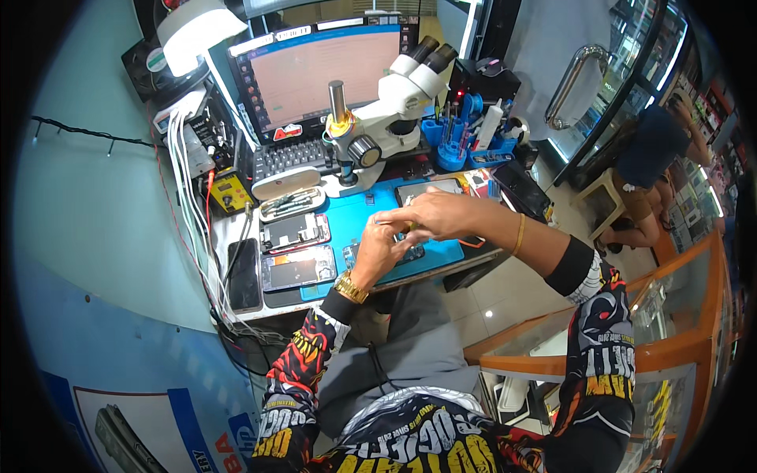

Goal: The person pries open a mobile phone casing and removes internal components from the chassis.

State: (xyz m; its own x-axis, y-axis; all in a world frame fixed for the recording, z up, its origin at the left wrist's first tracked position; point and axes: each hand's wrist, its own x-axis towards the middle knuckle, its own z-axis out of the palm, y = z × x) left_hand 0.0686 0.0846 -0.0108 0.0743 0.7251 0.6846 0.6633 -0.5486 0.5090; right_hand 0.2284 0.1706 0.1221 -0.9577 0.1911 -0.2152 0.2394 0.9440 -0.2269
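Both my hands meet above a blue work mat (341, 214) on the bench. My left hand (378, 251), with a gold watch (351, 288) at its wrist, has its fingers drawn together. My right hand (438, 214) reaches across from the right, fingers bent in a pinch against the left fingertips. Whatever lies between them is too small and covered to make out. Beneath them, a blue circuit board (412, 254) shows in part. Left of my hands lie two opened phones, one upper (293, 233) and one lower (298, 270).
A microscope (406, 87) stands behind the mat, before a monitor (323, 75) and keyboard (288, 160). An open case of small tools (293, 203) and a dark phone (244, 276) lie left. To the right are a blue tool holder (452, 156) and a black device (520, 189). Cables (185, 181) hang left. Another person (654, 146) sits far right.
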